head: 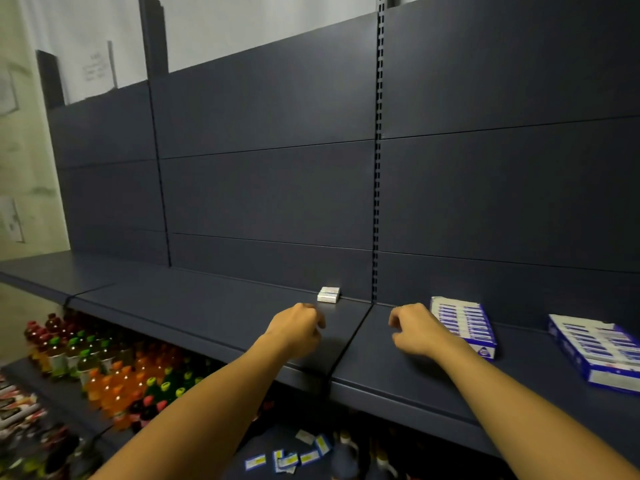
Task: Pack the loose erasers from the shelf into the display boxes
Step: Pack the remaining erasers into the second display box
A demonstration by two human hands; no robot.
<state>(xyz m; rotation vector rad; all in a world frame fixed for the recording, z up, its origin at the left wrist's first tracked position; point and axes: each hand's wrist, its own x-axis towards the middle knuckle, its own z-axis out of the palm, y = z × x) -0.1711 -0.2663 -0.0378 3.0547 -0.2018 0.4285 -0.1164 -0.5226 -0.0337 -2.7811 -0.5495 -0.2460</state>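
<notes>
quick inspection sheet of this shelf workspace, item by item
surface: dark shelf, mostly bare
job's things: small stack of loose erasers by the back panel; two display boxes at right, both holding rows of erasers
clutter: loose erasers scattered on the lower shelf
grippers: left hand and right hand over the shelf, fingers loosely curled, holding nothing
cables: nothing seen
surroundings: drink bottles below left; papers on the wall

The farther display box [602, 351] runs off the right edge, print unreadable.
</notes>
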